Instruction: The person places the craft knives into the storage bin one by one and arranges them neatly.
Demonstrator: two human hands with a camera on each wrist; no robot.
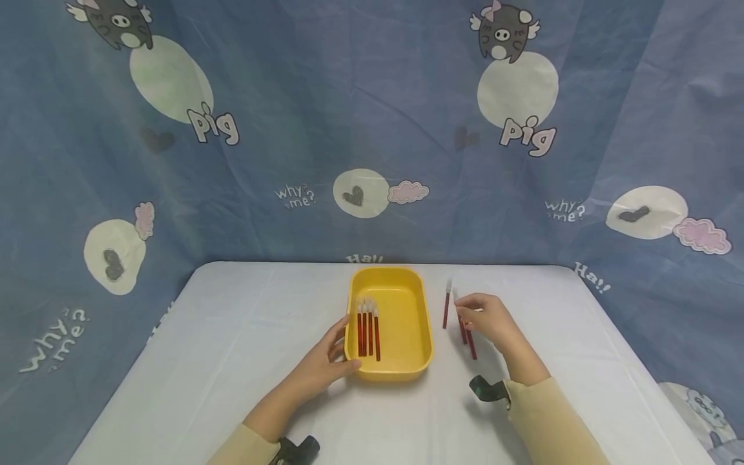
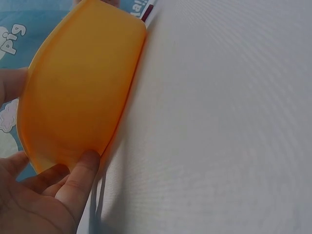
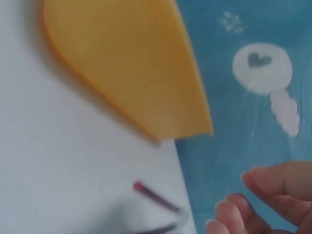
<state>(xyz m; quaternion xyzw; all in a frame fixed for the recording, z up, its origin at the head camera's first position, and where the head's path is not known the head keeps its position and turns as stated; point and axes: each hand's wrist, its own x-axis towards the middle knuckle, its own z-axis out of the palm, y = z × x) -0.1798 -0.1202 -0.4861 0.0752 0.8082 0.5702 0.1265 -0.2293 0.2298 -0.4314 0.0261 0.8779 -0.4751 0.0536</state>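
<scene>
A yellow tray (image 1: pixel 407 323) sits on the white table, with several slim dark-red sticks with whitish tips (image 1: pixel 369 329) side by side along its left half. My left hand (image 1: pixel 322 361) grips the tray's near left side, thumb at the near corner; the left wrist view shows its fingers (image 2: pixel 80 180) against the outer wall. To the right of the tray, my right hand (image 1: pixel 485 320) hovers over more dark-red sticks (image 1: pixel 471 342) and partly covers them. Thumb and fingertips are bent but apart in the right wrist view, with nothing visible between them.
Another dark-red stick (image 1: pixel 446 307) lies between the tray and my right hand. White table surface (image 1: pixel 250 323) extends on both sides. Behind it hangs a blue printed cloth (image 1: pixel 372 129). A dark device (image 1: pixel 488 389) is strapped at the right wrist.
</scene>
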